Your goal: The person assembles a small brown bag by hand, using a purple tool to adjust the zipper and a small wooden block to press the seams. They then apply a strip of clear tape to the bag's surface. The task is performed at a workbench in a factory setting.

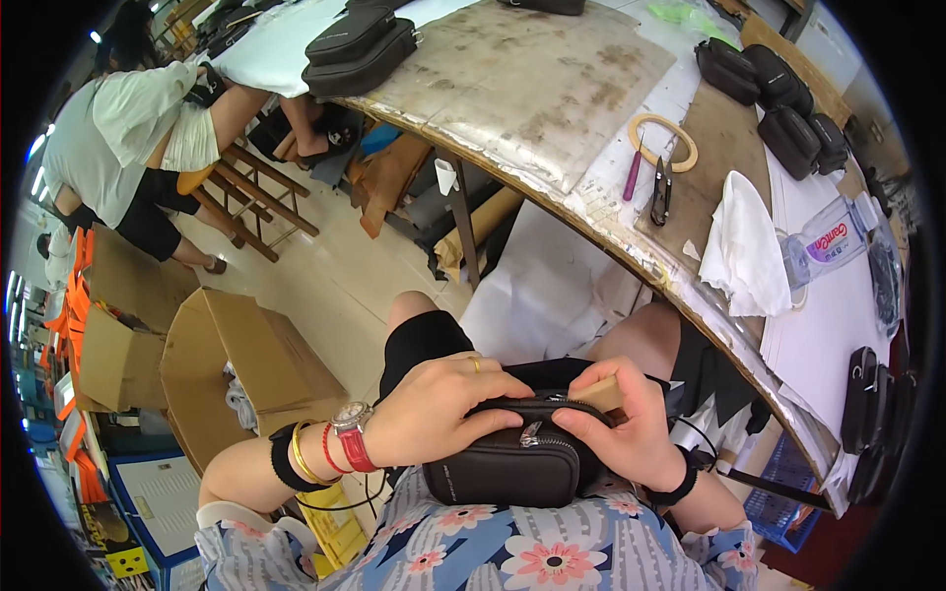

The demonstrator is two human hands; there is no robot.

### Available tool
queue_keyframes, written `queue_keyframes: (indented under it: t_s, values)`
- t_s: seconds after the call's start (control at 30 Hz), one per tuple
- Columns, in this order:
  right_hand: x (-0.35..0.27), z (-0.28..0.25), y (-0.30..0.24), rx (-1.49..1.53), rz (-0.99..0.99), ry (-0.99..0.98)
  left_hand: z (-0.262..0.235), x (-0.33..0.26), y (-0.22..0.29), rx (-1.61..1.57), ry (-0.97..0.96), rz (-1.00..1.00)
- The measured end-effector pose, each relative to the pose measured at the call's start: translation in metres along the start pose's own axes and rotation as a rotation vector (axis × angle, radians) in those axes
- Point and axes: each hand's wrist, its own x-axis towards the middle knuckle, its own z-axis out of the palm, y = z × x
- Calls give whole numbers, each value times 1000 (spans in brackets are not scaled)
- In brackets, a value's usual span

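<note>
At the lap (424, 343), pinching dark bag (505, 475) with left hand (441, 409), gripping tan piece (603, 395) with right hand (631, 419), angling both inward; with long axis left-right, front toward floral shirt (473, 544).

On the surface (512, 89) ahead and to your right, you have a tan ring (692, 150), a purple-handled tool (632, 179) and pliers (661, 197) close together. Nearer you is a white cloth (741, 246), a clear bottle (828, 241) just beside it. At your left, two cardboard boxes (241, 345) stand open, with a wooden stool (194, 180) beyond them.
</note>
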Motion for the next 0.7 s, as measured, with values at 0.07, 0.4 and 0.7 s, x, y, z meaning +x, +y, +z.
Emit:
queue_keyframes:
  t_s: [0.07,0.4,0.7]
  values:
    - [1,-8,-1,99,81,-28,1,0,6,39,26,30]
    - [46,-35,-27,-152,-38,-402,12,8,3,27,17,58]
    - [57,-12,-23,-204,-254,-530,11,6,7,26,-15,34]
